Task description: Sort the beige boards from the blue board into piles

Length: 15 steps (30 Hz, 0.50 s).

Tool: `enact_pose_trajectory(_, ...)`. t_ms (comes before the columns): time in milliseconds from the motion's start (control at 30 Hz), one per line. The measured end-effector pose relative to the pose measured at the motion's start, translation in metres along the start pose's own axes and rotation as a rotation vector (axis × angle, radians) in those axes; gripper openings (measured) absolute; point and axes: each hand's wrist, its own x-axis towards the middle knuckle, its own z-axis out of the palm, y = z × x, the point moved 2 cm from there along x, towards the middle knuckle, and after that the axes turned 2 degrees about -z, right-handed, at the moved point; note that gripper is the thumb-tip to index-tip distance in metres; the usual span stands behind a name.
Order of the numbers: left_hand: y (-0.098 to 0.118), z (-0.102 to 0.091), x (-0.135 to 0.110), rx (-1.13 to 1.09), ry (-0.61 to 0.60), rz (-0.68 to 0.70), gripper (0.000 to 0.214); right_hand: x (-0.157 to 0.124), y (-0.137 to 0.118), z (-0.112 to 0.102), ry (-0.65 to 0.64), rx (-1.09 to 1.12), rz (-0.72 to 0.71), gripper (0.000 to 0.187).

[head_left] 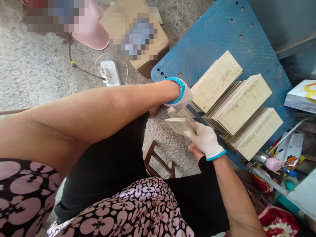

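My right hand, in a white knitted glove with a blue cuff, grips a small stack of thin pale boards by one end, above the floor. My left hand, gloved the same way, is just above and beyond that stack, bent at the wrist; its fingers are hidden, so any hold is unclear. Close under it are the edges of more thin boards. Beside both hands, leaning rows of rectangular boards with grey smudges stand on a blue platform: a far row, a middle row and a near row.
A cardboard box with a blurred object on top, a white power strip with cords and a pink stool-like item are at upper left. A wooden stool is below my hands. A bottle and bags crowd the right.
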Motion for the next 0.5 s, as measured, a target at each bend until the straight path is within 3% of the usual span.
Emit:
enact_pose_trajectory(100, -0.013, -0.002, 0.017, 0.139, -0.082, -0.033, 0.056, 0.016, -0.014, 0.023, -0.03, -0.107, -0.053, 0.029)
enact_pose_trajectory(267, -0.02, -0.007, 0.027, 0.124, -0.042, -0.02, 0.056, 0.04, -0.022, 0.057, -0.031, -0.195, -0.082, 0.033)
enact_pose_trajectory(500, -0.02, -0.008, 0.024, 0.132, -0.059, -0.058, 0.05, 0.063, -0.017, 0.074, -0.079, -0.226, -0.028, 0.035)
